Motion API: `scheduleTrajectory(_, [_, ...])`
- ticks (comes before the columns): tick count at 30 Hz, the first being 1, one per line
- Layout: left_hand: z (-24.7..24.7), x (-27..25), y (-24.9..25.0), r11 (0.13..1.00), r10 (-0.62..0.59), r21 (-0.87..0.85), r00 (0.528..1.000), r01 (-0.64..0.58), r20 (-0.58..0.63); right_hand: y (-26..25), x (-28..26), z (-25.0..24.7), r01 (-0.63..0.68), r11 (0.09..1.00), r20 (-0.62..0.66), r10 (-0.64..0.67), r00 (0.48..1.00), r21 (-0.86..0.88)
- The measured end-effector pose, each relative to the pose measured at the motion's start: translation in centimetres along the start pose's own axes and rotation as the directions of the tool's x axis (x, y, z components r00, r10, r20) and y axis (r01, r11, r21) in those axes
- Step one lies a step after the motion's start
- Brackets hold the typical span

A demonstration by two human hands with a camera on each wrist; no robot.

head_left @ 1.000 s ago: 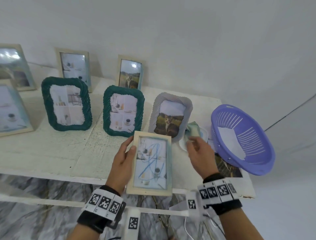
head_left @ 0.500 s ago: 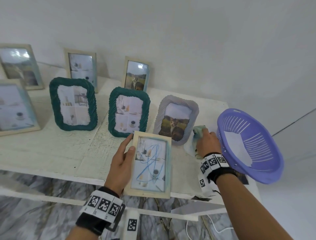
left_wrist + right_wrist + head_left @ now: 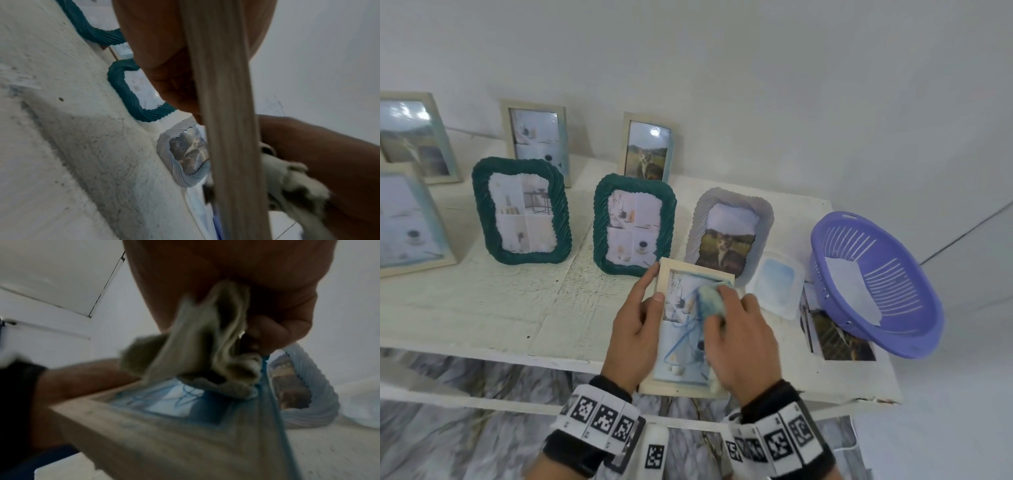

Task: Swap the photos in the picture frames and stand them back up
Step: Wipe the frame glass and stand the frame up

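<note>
Right hand [image 3: 743, 337] has moved off the white plastic lid [image 3: 777, 286] by the purple plastic colander [image 3: 876, 284] and now presses a crumpled pale-green cloth [image 3: 710, 299] onto the glass of the light wooden picture frame with blue scribbles [image 3: 681, 346], fingers curled around the cloth. Left hand [image 3: 635, 337] still grips the frame's left edge, thumb on front. Frame remains tilted over the white table's [image 3: 482, 301] front edge.

The pale wood frame [image 3: 667, 386] carries blue scribbles on its glass. Two ribbed frames [image 3: 599, 226] are dark green, one grey-lilac [image 3: 697, 226]. The basket [image 3: 914, 329] is violet.
</note>
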State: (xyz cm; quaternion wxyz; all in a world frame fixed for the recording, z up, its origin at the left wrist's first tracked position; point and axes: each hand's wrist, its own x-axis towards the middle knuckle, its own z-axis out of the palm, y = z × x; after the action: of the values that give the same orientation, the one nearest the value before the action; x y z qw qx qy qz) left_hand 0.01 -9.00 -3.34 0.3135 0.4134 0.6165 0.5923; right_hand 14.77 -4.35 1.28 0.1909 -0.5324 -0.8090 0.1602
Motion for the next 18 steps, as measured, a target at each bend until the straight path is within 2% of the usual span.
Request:
scheduleTrajectory(2, [0.3,-0.2,0.3,0.998,0.046,0.039,0.999,-0.045,-0.026,-0.1,0.3,0.9,-0.022,1.000,-0.011,0.022,1.000,-0.015])
scheduleTrajectory(5, [0.3,-0.4,0.7,0.995,0.088,0.050,0.996,-0.087,-0.013,0.0,0.4,1.6,-0.011,0.996,-0.034,0.014,0.999,0.087])
scheduleTrajectory(8, [-0.2,-0.4,1.0,0.992,0.110,0.070,0.994,-0.108,-0.021,0.0,-0.1,1.7,0.131,0.977,-0.040,-0.126,0.991,0.168])
scheduleTrajectory(10, [-0.7,-0.4,1.3,0.991,0.109,0.084,0.993,-0.106,-0.035,0.0,-1.1,1.4,0.263,0.944,0.020,-0.272,0.962,0.199])
scheduleTrajectory(12, [-1.2,-0.5,1.4,0.991,0.102,0.094,0.994,-0.098,-0.038,0.3,-2.0,0.7,0.320,0.936,0.100,-0.336,0.937,0.146])
scheduleTrajectory(13, [-1.3,-0.7,1.3,0.991,0.098,0.100,0.995,-0.094,-0.034,0.5,-1.9,0.3,0.319,0.945,0.110,-0.326,0.939,0.073])
scheduleTrajectory(15, [-1.1,-1.1,1.3,0.990,0.100,0.097,0.995,-0.097,-0.019,0.9,-1.0,-0.1,0.241,0.970,0.041,-0.239,0.970,-0.044])
scheduleTrajectory(17, [-0.8,-1.2,1.5,0.990,0.113,0.087,0.993,-0.111,-0.018,0.7,0.1,-0.1,0.172,0.983,-0.042,-0.175,0.984,-0.066])
scheduleTrajectory(18, [-0.8,-1.3,1.6,0.990,0.114,0.084,0.993,-0.111,-0.031,0.1,0.1,0.0,0.187,0.981,-0.038,-0.189,0.981,-0.051])
